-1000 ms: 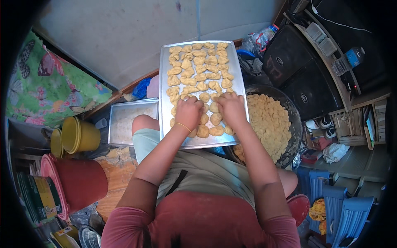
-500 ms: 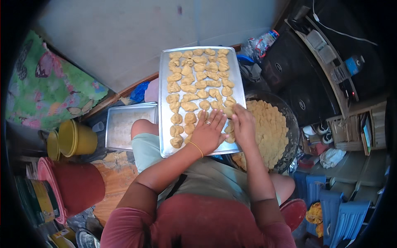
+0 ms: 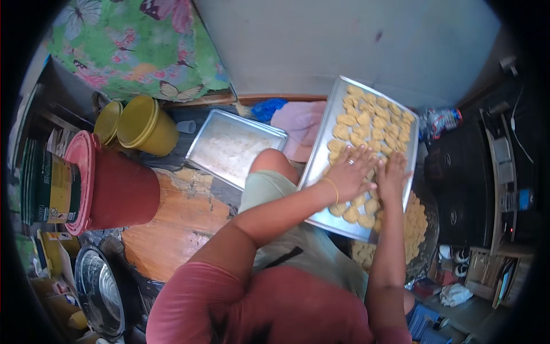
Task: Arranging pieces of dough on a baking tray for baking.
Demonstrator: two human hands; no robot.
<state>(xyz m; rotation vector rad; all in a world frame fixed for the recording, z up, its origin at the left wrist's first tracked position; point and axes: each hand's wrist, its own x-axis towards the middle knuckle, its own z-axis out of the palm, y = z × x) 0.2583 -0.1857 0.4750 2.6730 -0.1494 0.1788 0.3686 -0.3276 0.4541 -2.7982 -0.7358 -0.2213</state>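
A shallow metal tray (image 3: pixel 322 143) lies tilted across my lap, its surface covered with rows of small yellowish dough pieces (image 3: pixel 378 122). My left hand (image 3: pixel 350 176), with a ring and a thin bracelet on its wrist, lies flat over pieces in the middle of the tray. Beside it my right hand (image 3: pixel 393 176) is stretched over pieces near the tray's right edge. Both hands have extended fingers and grip nothing; the pieces beneath them are partly hidden. Below the tray's right side sits a big mass of the same dough (image 3: pixel 415 229), partly covered by the tray and my right forearm.
Another metal tray (image 3: pixel 235 148) rests on the floor to the left, near a pink cloth (image 3: pixel 297 129). Yellow buckets (image 3: pixel 146 126) and a red bucket (image 3: pixel 123 192) stand farther left. A dark round basin (image 3: pixel 100 292) leans at lower left. Black cabinets (image 3: pixel 458 189) line the right side.
The view has turned left, so the tray on my lap appears farther right and slanted. Both hands are still laid over the dough pieces, with fingers extended.
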